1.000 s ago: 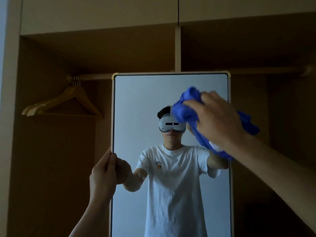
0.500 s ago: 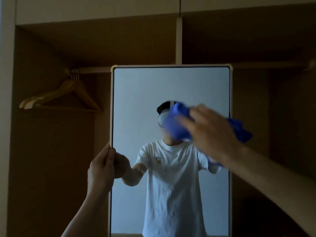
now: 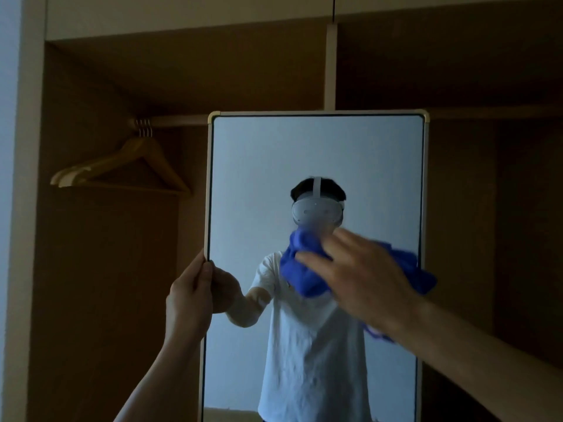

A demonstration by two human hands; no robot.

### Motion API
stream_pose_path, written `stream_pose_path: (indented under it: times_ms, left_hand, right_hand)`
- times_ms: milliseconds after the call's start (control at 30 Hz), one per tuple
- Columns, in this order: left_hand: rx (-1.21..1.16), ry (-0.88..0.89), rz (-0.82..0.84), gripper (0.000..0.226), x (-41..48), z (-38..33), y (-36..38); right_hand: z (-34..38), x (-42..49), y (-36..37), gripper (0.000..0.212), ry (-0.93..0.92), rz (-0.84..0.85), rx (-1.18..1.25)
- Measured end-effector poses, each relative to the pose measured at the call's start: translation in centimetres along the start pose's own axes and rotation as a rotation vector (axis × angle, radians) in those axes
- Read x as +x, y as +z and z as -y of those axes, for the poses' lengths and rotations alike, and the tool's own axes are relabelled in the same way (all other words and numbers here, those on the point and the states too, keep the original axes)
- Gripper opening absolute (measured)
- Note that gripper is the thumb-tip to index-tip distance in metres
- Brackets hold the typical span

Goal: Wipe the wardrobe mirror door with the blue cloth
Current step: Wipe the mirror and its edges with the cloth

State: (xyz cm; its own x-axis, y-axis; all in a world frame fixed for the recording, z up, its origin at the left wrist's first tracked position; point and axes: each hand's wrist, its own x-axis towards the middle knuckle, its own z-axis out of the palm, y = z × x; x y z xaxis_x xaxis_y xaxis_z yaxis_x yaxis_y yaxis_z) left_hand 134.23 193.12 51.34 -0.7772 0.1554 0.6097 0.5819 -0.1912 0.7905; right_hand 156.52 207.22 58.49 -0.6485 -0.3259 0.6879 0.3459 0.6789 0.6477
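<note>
Wardrobe interior, head-cam: a person's R hand (image 3: pixel 362 281) presses a bunched blue cloth (image 3: pixel 301 269) flat on the glass of the tall, cream-framed rectangular mirror door (image 3: pixel 304 153). Its fingers are spread and fairly straight over the fabric, though motion-blurred. The L hand (image 3: pixel 189 293) grips the door's left edge at mid-height, thumb in front. The cloth sits right of centre, approx. mid-height. The door's long axis runs vertical, so most glass lies above and below the cloth, w/ the R hand the one placed to sweep it. Wooden hangers (image 3: pixel 122 166) hang upper left.
</note>
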Motion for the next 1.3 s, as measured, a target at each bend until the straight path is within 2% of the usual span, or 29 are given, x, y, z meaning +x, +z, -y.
stream_pose_path:
  times_ms: [67, 167, 367, 500, 567, 733, 800, 1033, 1100, 1200, 1300]
  left_hand:
    - [0.000, 0.012, 0.005, 0.023, -0.1, -0.1, 0.0]
    - [-0.001, 0.012, 0.002, 0.030, -0.2, 0.2, 0.0]
    - [-0.016, 0.010, 0.003, 0.026, -0.6, 0.3, -0.1]
    - [-0.027, 0.009, 0.015, 0.026, -0.6, 0.3, 0.0]
    - [-0.028, 0.012, 0.010, 0.025, -0.5, 0.3, -0.1]
    - [-0.109, -0.001, 0.031, 0.023, -0.7, 0.6, -0.5]
    - [-0.119, -0.005, 0.069, 0.026, -0.7, 0.6, -0.8]
    - [-0.357, -0.055, 0.244, 0.025, -0.7, 1.2, -1.9]
    - [-0.376, -0.062, 0.257, 0.025, -0.7, 1.4, -2.1]
    - [-0.393, -0.067, 0.268, 0.022, -0.6, 2.1, -2.4]
    - [-0.371, -0.061, 0.273, 0.025, -0.8, 3.0, -2.5]
  right_hand:
    - [-3.0, 2.7, -1.2, 0.050, 0.149, -0.066, -0.010]
    - [-5.2, 5.2, -2.3, 0.053, 0.349, -0.124, 0.008]
    - [2.3, 0.4, 1.0, 0.045, 0.030, -0.045, 0.061]
    - [3.6, -0.4, 1.5, 0.041, -0.045, 0.004, 0.089]
    - [2.3, 1.4, 0.7, 0.043, -0.023, -0.022, 0.084]
    - [-0.7, 7.7, -1.0, 0.046, 0.246, -0.082, 0.073]
    - [0.4, 8.1, -0.7, 0.048, 0.228, -0.076, 0.061]
    - [5.3, 3.4, 1.3, 0.051, -0.066, 0.003, 0.128]
    - [4.6, 4.4, 1.0, 0.050, -0.024, -0.005, 0.129]
    - [2.7, 8.1, 0.1, 0.049, 0.156, -0.076, 0.134]
    - [2.3, 11.3, -0.4, 0.042, 0.196, -0.079, 0.111]
